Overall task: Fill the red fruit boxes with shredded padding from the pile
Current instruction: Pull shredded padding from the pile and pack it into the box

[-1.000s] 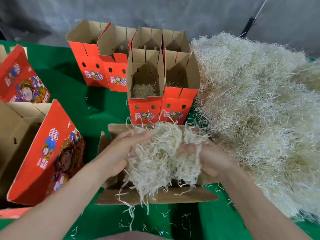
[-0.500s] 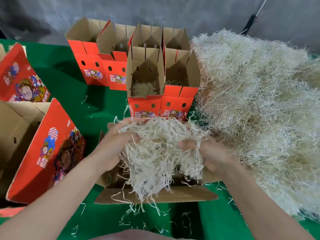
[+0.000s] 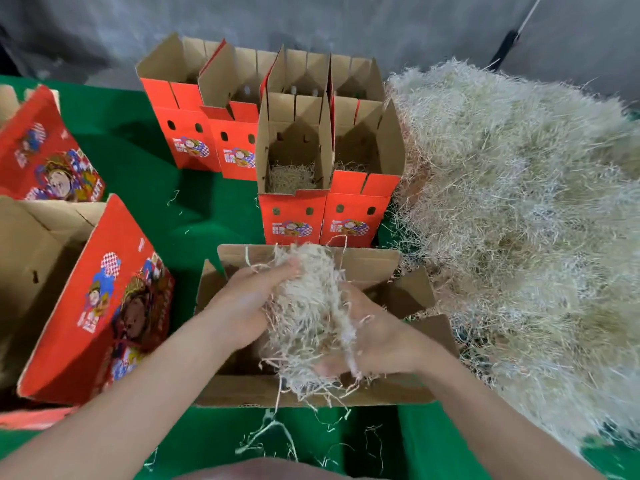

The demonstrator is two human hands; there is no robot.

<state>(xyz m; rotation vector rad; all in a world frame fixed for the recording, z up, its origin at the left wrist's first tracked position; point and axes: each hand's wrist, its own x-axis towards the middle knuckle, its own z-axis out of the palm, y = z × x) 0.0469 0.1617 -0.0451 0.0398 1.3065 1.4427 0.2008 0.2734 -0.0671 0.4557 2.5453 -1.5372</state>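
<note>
At the lower centre of the frame the left hand [image 3: 249, 306] and the right hand [image 3: 377, 341] hold a clump of padding [image 3: 308, 323] between them, fingers curled into it, over an open box [image 3: 363, 265] whose inside they mostly hide. Just above it stands a cluster of upright red boxes [image 3: 194, 143] with flaps raised; the front left box [image 3: 294, 223] shows padding at its bottom. The big pile [image 3: 519, 220] fills the right side, against the rightmost boxes. Larger red boxes [image 3: 104, 306] sit tilted at the left edge on the green worktop [image 3: 207, 209], with loose strands [image 3: 273, 431] scattered near the bottom.
</note>
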